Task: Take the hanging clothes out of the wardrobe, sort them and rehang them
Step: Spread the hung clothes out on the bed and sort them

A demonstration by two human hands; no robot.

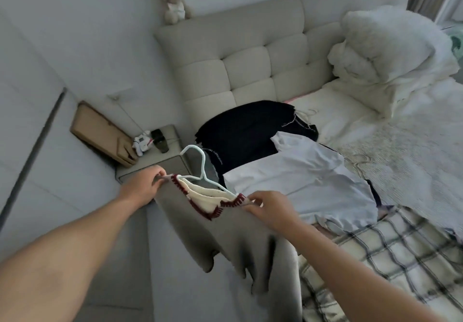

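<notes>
- Both hands are out in front holding up a grey knit garment (225,241) with a cream neckline trimmed in dark red stitching, stretched between them over the near edge of the bed (390,146).
- Left hand (144,183) pinches one shoulder of it, fingers curled tight on the fabric.
- Right hand (273,207) pinches the other shoulder the same way, thumb and fingers closed on the trim.
- A pale blue hanger (200,163) is still in the neck opening, hook sticking up and leaning left.
- The rest of the garment hangs down loose below the hands, kinda blurry.
- On the bed just past it: a white shirt (308,178) lying flat, overlapping a black garment (240,131) up by the tufted headboard (250,71).
- Plaid blanket (390,259) at the near right, white duvet (385,48) piled far right.
- Stuffed bunny (174,2) sits on top of the headboard; nightstand (155,161) to the left of the bed has a small astronaut figure (142,141) on it.
</notes>
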